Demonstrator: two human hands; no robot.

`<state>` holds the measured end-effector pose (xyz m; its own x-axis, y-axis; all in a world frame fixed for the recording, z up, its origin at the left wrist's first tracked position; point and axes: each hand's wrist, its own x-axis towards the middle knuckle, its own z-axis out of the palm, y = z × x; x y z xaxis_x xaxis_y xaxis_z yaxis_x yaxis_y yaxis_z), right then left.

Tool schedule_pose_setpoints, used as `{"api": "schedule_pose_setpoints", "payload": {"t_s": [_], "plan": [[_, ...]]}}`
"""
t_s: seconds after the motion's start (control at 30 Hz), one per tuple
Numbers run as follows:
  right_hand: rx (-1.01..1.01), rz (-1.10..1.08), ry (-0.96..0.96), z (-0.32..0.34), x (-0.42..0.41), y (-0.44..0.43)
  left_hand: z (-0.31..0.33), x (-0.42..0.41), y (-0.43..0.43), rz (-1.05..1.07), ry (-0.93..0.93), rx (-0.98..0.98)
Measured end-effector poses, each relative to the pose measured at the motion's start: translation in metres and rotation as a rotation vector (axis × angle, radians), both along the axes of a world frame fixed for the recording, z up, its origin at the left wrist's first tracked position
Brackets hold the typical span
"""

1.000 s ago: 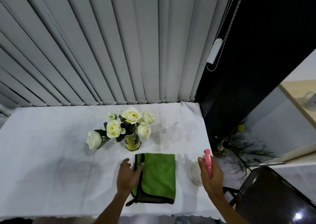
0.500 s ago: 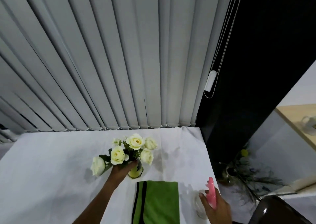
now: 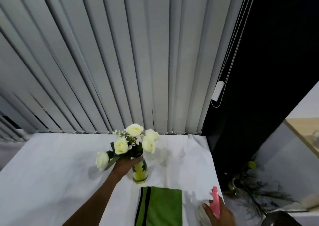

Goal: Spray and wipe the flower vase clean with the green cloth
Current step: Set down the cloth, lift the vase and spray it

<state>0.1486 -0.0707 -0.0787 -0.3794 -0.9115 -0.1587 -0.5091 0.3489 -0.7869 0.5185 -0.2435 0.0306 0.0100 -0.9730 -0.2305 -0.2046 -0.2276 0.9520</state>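
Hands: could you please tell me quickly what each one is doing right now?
Left hand: closed around the vase neck.
Right hand: holding the spray bottle.

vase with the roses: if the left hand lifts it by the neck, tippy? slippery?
Probably top-heavy: the white roses spread wider than the narrow vase, one bloom drooping left. The surface looks glossy, so likely slick, especially once sprayed. The left hand grips at the neck; it seems rigid, possibly fragile.

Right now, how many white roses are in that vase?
5 show: top rose, right rose, lower right rose, middle rose, drooping left rose. Leaves or the left hand may hide more.
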Motion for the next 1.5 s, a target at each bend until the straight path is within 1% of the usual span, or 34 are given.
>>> {"api": "schedule_pose_setpoints", "payload": {"t_s": [0.03, 0.1, 0.17, 0.27, 0.37, 0.43, 0.67, 0.8, 0.83, 0.9, 1.03, 1.13, 1.23, 1.33, 1.5], "plan": [[0.012, 0.001, -0.014, 0.01, 0.005, 0.0, 0.01, 0.0, 0.001, -0.014, -0.003, -0.044], [-0.09, -0.035, 0.116, 0.02, 0.01, -0.004, 0.036, -0.004, 0.001, -0.009, -0.007, -0.092], [-0.149, -0.054, 0.14, 0.032, 0.015, -0.012, 0.06, -0.007, -0.002, -0.011, 0.018, -0.11], [-0.087, 0.007, 0.235, 0.056, 0.02, -0.027, 0.106, -0.014, -0.001, -0.017, 0.055, -0.185], [-0.11, 0.044, 0.212, 0.085, 0.027, -0.041, 0.143, -0.012, 0.003, -0.044, 0.082, -0.218], [-0.158, 0.039, 0.135, 0.111, 0.041, -0.051, 0.167, -0.01, 0.005, -0.075, 0.113, -0.225], [-0.542, 0.037, -0.246, 0.253, 0.115, -0.079, 0.237, 0.013, -0.002, -0.082, 0.131, -0.292], [-0.749, 0.148, -0.311, 0.327, 0.16, -0.075, 0.263, 0.031, -0.006, -0.045, 0.12, -0.292], [-0.764, 0.176, -0.337, 0.337, 0.168, -0.073, 0.266, 0.036, -0.008, -0.043, 0.101, -0.283], [-0.748, 0.238, -0.384, 0.356, 0.186, -0.068, 0.273, 0.045, -0.008, -0.048, 0.066, -0.269], [-0.643, 0.348, -0.447, 0.378, 0.22, -0.062, 0.28, 0.055, -0.005, -0.124, 0.055, -0.262], [-0.609, 0.376, -0.348, 0.384, 0.238, -0.06, 0.282, 0.057, 0.003, -0.202, 0.092, -0.248], [-0.605, 0.385, -0.339, 0.386, 0.247, -0.054, 0.286, 0.059, 0.009, -0.241, 0.145, -0.247], [-0.605, 0.352, -0.27, 0.381, 0.247, -0.053, 0.293, 0.062, 0.009, -0.255, 0.177, -0.259], [-0.595, 0.316, -0.278, 0.382, 0.239, -0.055, 0.304, 0.071, 0.004, -0.272, 0.205, -0.26]]}}
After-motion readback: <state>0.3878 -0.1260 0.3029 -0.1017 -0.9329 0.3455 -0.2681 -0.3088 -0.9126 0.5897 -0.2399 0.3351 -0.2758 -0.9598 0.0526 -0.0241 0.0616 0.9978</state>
